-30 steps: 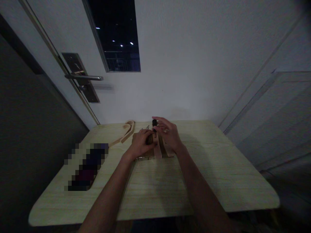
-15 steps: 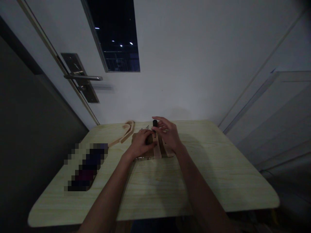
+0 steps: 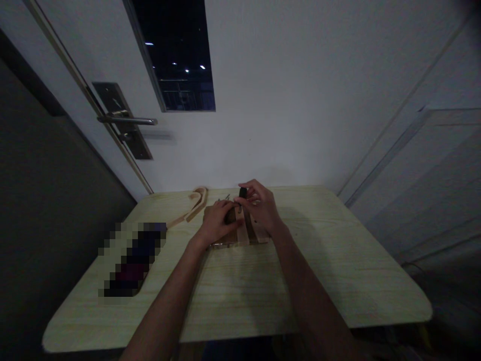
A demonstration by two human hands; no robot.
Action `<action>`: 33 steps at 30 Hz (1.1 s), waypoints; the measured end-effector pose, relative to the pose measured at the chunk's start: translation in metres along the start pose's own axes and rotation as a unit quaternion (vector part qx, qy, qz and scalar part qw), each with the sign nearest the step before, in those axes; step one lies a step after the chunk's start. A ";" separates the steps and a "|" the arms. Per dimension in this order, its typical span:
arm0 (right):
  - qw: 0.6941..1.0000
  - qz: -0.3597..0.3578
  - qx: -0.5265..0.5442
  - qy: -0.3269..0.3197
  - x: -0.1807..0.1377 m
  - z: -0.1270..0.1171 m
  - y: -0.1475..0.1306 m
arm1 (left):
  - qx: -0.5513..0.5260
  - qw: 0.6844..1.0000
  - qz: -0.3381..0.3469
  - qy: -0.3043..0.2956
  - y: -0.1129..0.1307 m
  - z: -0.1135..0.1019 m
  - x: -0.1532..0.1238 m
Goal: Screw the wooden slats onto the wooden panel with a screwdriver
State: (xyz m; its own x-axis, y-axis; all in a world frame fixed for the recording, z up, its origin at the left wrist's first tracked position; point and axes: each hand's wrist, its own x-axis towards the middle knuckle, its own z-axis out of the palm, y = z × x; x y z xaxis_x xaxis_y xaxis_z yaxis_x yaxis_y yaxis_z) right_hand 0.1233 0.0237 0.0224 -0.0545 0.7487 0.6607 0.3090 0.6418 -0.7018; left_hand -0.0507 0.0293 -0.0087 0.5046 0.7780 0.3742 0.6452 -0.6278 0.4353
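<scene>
My left hand rests on a brown, shiny-wrapped piece, its thumb and forefinger steadying a light wooden strip. Between the thumb and fingers of my right hand is a short black-handled tool. The tool leans slightly to the right, above the strip's far end, where a small dark slot or metal bit shows; I cannot tell which. A second wooden strip lies just right of the first, partly under my right wrist. Small metal pieces show behind my left fingers.
A curved, hook-shaped wooden piece lies at the back left of the pale wood-grain table. A phone-like dark object, blurred by pixels, lies at the left. Behind the table stands a white door with a metal handle.
The black-handled tool has gone from upright to tilted a little to the right, and my right fingers have shifted slightly with it. My left hand stays in place.
</scene>
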 end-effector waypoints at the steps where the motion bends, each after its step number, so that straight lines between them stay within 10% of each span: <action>1: 1.000 -0.001 -0.003 0.002 0.000 0.000 0.000 | 0.001 1.000 -0.001 -0.002 0.001 0.000 0.000; 17: 0.995 -0.028 0.031 -0.089 -0.003 -0.005 -0.001 | -0.015 1.000 -0.005 0.000 0.002 0.000 0.001; 33: 1.000 -0.027 -0.015 0.002 0.000 0.003 0.001 | -0.003 1.000 -0.006 -0.003 0.001 0.000 0.002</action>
State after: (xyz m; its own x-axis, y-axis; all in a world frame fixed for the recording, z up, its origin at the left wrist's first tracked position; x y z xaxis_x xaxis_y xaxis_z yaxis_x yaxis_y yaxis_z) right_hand 0.1210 0.0246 0.0210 -0.0687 0.7125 0.6983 0.3334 0.6761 -0.6570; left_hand -0.0490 0.0304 -0.0081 0.5013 0.7852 0.3635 0.6476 -0.6191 0.4442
